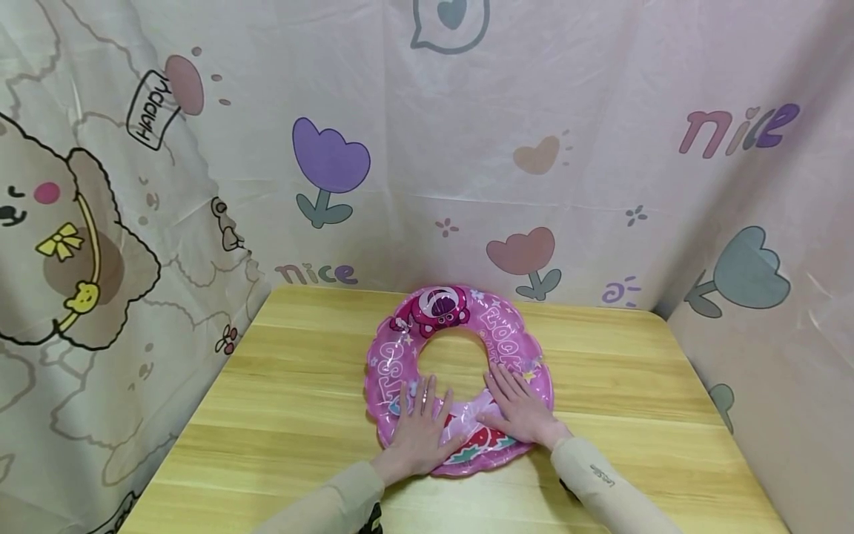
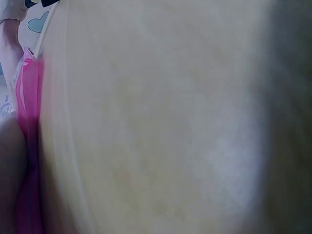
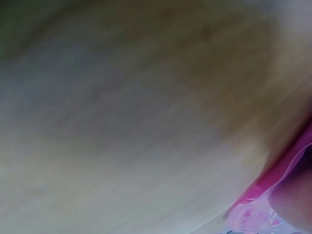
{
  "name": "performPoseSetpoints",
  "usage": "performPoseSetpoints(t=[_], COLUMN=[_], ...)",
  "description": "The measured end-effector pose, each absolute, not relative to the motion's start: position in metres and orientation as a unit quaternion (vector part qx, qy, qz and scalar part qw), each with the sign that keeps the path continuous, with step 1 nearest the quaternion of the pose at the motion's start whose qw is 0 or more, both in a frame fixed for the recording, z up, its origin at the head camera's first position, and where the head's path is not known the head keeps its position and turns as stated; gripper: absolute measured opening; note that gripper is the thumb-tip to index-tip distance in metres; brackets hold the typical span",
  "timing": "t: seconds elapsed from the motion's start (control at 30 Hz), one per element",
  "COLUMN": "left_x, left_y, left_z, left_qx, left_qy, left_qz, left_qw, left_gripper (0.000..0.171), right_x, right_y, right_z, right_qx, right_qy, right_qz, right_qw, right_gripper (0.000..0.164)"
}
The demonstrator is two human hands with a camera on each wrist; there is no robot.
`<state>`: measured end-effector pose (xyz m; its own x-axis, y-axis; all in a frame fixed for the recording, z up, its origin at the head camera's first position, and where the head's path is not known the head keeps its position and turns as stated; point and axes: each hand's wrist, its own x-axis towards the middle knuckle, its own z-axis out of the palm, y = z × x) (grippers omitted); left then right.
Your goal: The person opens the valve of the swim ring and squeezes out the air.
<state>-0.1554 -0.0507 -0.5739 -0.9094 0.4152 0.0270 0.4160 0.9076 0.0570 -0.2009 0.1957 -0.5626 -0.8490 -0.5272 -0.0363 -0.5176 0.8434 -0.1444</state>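
Observation:
A pink inflatable swim ring [image 1: 520, 337] lies on the wooden table, with a bear at its far side and strawberries printed on the near side. My left hand [image 1: 420, 434] rests on its near left part, fingers spread and straight, a ring on one finger. On the near right part lies my right hand [image 1: 523, 411], palm down with the fingers extended. In the left wrist view the swim ring's pink edge [image 2: 30, 97] shows beside the hand. The right wrist view catches its edge [image 3: 273, 178] at the lower right, next to part of the hand.
The light wooden table [image 1: 287, 400] ends against a printed cloth backdrop [image 1: 427, 148] at the back. Similar cloth hangs along the left and right sides. Blurred tabletop [image 2: 146, 122] fills most of both wrist views.

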Motion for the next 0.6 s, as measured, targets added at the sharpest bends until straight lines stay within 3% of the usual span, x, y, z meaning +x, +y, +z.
performPoseSetpoints(t=[0.37, 0.6], left_x=[-0.1557, -0.1554], left_y=[-0.0507, -0.0513], left_z=[-0.5743, -0.5728], left_qx=[-0.216, -0.213], left_qy=[-0.976, -0.976], left_qz=[-0.042, -0.036], left_qw=[0.0, -0.003], left_gripper=[0.085, 0.085], right_x=[-0.1999, -0.2006], right_y=[0.1962, 0.1951], right_z=[-0.5667, -0.5648], right_qx=[-0.272, -0.266], right_qy=[0.958, 0.961], right_qz=[-0.091, -0.071], right_qw=[0.017, 0.034], right_gripper=[0.086, 0.087])
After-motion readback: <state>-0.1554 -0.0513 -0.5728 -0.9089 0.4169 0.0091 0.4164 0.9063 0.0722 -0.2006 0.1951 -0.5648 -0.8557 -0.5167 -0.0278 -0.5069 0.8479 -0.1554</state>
